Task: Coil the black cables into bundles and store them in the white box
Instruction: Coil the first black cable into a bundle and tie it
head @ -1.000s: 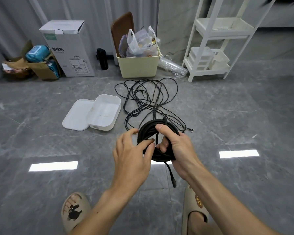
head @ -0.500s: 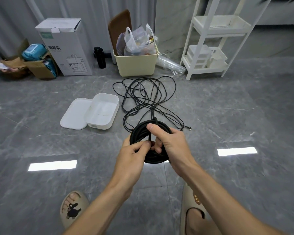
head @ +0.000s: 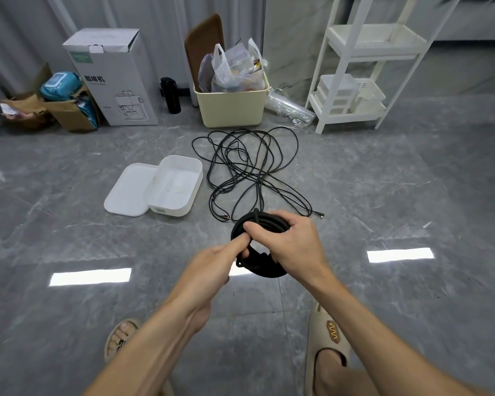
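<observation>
A coiled bundle of black cable [head: 265, 270] hangs in front of me above the grey floor. My right hand [head: 286, 244] grips the coil from above, fingers wrapped round its strands. My left hand [head: 215, 261] reaches in from the left and pinches the cable at the coil's left side. More black cable [head: 249, 167] lies loose and tangled on the floor beyond the coil, its plugs near the coil. The white box [head: 175, 187] sits open on the floor to the left of the tangle, with its lid [head: 129, 190] lying beside it.
Along the back wall stand a white carton [head: 115, 78], a cardboard box of clutter [head: 63, 110], a black bottle [head: 170, 95], a cream bin with bags [head: 232, 104] and a white shelf rack [head: 363, 67]. My sandalled feet [head: 326, 347] stand at the bottom.
My left hand's fingers have closed from a spread pose onto the coil's left side. The right hand has turned over the top of the coil, and the dangling cable end is tucked in.
</observation>
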The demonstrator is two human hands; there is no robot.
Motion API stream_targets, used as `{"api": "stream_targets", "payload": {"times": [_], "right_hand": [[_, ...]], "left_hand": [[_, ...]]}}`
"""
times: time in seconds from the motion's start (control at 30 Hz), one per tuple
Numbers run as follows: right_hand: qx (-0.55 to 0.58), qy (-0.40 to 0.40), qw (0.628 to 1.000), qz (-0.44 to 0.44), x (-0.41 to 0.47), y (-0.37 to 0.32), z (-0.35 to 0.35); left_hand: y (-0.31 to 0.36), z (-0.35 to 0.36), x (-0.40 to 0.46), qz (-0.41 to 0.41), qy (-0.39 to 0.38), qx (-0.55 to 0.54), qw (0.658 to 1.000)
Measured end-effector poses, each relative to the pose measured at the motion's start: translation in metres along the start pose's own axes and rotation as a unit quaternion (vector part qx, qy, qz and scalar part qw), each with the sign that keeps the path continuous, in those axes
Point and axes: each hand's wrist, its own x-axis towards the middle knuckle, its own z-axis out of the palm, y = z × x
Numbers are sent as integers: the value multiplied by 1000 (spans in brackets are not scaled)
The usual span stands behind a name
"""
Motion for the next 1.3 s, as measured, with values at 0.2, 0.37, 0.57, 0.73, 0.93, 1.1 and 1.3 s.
{"api": "stream_targets", "payload": {"times": [0.2,0.37,0.57,0.73,0.93,1.1,1.3], "right_hand": [[17,-9,999,39,2,3,-1],[38,-17,995,89,5,4,-4],[51,-28,994,96,5,3,-4],[68,-29,992,105,3,4,-2],[92,-23,987,129,1,4,0],[57,5,991,122,2,3,-2],[104,-3,985,136,0,4,-1]], "left_hand": [[0,-2,1,24,12,43,999],[4,1,7,12,-25,-38,999],[5,1,15,10,-6,-106,994],[11,3,18,-3,-10,-107,994],[13,8,20,72,23,35,996],[10,4,26,113,53,123,985],[14,-13,27,144,40,185,971]]}}
